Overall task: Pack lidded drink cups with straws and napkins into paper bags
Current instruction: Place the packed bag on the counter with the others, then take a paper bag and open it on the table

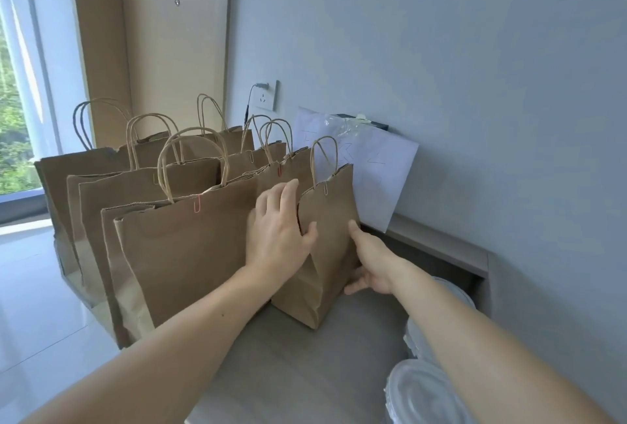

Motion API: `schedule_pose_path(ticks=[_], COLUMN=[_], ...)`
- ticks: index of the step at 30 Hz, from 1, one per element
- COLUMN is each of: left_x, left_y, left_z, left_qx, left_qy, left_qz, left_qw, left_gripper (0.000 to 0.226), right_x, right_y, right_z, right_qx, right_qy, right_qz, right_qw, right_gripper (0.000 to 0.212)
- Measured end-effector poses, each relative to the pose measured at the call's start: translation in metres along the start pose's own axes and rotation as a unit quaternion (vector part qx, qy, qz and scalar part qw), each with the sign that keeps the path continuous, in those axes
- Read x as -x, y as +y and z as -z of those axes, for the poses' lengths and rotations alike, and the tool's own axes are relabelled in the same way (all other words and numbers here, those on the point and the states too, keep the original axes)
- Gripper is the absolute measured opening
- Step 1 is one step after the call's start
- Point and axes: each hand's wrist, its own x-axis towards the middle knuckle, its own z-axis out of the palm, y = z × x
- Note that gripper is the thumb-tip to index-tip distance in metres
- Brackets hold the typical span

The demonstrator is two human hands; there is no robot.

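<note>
A small brown paper bag (327, 240) with twisted handles and a paper clip at its top stands upright on the grey table (305, 366). My left hand (276, 225) holds its left edge, thumb on the front face and fingers behind. My right hand (368, 262) holds its lower right side, thumb up along the edge and fingers tucked behind. To the left stands a row of several larger clipped paper bags (183, 247). Clear plastic lidded cups (424, 393) lie at the bottom right, partly hidden by my right forearm.
White paper sheets (383, 172) lean against the wall behind the small bag. A wall socket (268, 95) with a plugged cable is above them. A raised ledge (441, 244) runs along the wall. The floor and a window lie to the left.
</note>
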Motion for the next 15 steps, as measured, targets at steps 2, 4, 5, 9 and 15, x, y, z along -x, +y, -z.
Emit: schedule_pose_path(ticks=[2, 4, 5, 9, 15], left_x=[0.003, 0.006, 0.007, 0.023, 0.076], left_y=[0.016, 0.036, 0.047, 0.101, 0.209], left_z=[0.005, 0.008, 0.009, 0.008, -0.001], left_qx=[-0.024, -0.036, -0.044, -0.100, -0.109], left_qy=[0.035, 0.043, 0.037, -0.082, -0.222], left_qz=[-0.034, -0.052, -0.060, -0.092, -0.124], left_qw=[0.999, 0.997, 0.997, 0.987, 0.961], left_gripper=[0.070, 0.067, 0.065, 0.055, 0.053], right_x=[0.017, 0.037, 0.048, 0.100, 0.209], right_y=[-0.006, -0.007, -0.004, 0.020, 0.078], right_z=[0.008, 0.021, 0.030, 0.078, 0.171], right_qx=[0.044, 0.124, 0.181, 0.380, 0.420], right_qy=[0.025, 0.064, 0.090, 0.187, 0.250], right_qz=[0.033, 0.082, 0.111, 0.188, 0.163], right_qw=[0.998, 0.987, 0.973, 0.886, 0.857], right_gripper=[0.067, 0.067, 0.069, 0.072, 0.072])
